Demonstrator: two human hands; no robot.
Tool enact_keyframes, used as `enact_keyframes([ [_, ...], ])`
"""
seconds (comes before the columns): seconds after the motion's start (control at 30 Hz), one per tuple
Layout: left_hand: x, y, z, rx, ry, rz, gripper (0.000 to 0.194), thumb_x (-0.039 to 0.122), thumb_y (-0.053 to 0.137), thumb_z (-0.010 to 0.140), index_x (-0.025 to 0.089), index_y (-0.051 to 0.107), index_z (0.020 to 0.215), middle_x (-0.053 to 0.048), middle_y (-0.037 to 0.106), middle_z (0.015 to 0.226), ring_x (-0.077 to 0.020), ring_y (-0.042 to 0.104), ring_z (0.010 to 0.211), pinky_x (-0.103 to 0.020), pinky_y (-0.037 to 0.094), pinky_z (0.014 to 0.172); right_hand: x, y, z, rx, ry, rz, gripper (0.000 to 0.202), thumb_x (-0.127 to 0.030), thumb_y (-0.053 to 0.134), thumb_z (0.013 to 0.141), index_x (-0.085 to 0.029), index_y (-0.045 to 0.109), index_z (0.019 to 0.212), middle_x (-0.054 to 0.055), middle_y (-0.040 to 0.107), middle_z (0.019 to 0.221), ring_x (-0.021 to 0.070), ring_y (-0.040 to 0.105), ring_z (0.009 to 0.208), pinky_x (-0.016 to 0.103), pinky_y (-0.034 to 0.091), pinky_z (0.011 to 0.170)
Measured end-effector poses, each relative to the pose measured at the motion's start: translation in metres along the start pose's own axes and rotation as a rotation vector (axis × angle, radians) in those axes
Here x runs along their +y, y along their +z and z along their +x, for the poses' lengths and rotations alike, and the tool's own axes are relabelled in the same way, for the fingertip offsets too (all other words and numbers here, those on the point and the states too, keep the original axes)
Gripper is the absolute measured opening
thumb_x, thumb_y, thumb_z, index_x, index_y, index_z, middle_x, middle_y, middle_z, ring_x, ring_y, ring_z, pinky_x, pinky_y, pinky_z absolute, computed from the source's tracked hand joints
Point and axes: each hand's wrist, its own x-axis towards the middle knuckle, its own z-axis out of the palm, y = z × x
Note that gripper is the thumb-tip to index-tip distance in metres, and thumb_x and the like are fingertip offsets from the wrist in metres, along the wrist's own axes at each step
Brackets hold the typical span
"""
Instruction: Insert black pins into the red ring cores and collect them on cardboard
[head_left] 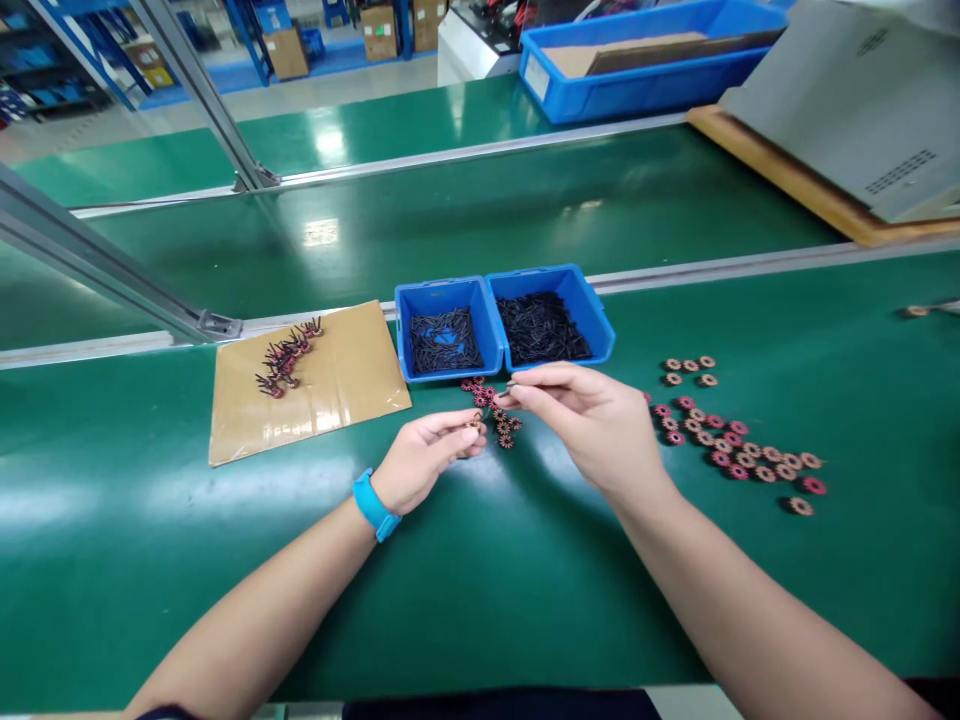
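Note:
My left hand (429, 455), with a turquoise band at the wrist, pinches a small copper-coloured wound ring (475, 424). Close to its right, my right hand (581, 410) holds a short dark sleeve (505, 391) between thumb and fingertips. Thin wire ends seem to show between the hands, too small to make out. Several red and copper rings (505, 425) lie on the green table just behind and between the hands. Behind them stand a left blue bin (406, 350) and a right blue bin (597, 322), both with short black sleeves inside.
Finished-looking rings with black prongs (283, 360) lie on a cardboard sheet (352, 370) at the left. More red and copper rings (750, 452) are spread at the right. A metal frame post (202, 95), a grey machine (847, 110) and a large blue tray (637, 95) stand farther back.

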Motion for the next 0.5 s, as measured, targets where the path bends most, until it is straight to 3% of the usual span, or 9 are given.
enact_keyframes([
  [0.17, 0.0021, 0.0013, 0.0025, -0.052, -0.061, -0.083, 0.029, 0.023, 0.078, 0.061, 0.016, 0.070, 0.087, -0.004, 0.072, 0.078, -0.0114, 0.064, 0.069, -0.028, 0.048, 0.072, 0.0049, -0.0013, -0.0039, 0.035, -0.040, -0.069, 0.007, -0.024, 0.070, 0.070, -0.019, 0.067, 0.075, 0.003, 0.069, 0.078, 0.0142, 0.068, 0.067, 0.029, 0.059, 0.066],
  [0.5, 0.0024, 0.0012, 0.0028, -0.073, -0.135, -0.068, 0.027, 0.028, 0.078, 0.061, 0.015, 0.071, 0.083, -0.004, 0.071, 0.074, -0.0119, 0.063, 0.065, -0.030, 0.049, 0.071, 0.0042, 0.0000, -0.0048, 0.023, -0.080, -0.253, 0.005, -0.019, 0.066, 0.072, -0.022, 0.069, 0.075, 0.002, 0.071, 0.079, 0.0159, 0.067, 0.070, 0.029, 0.057, 0.065],
])
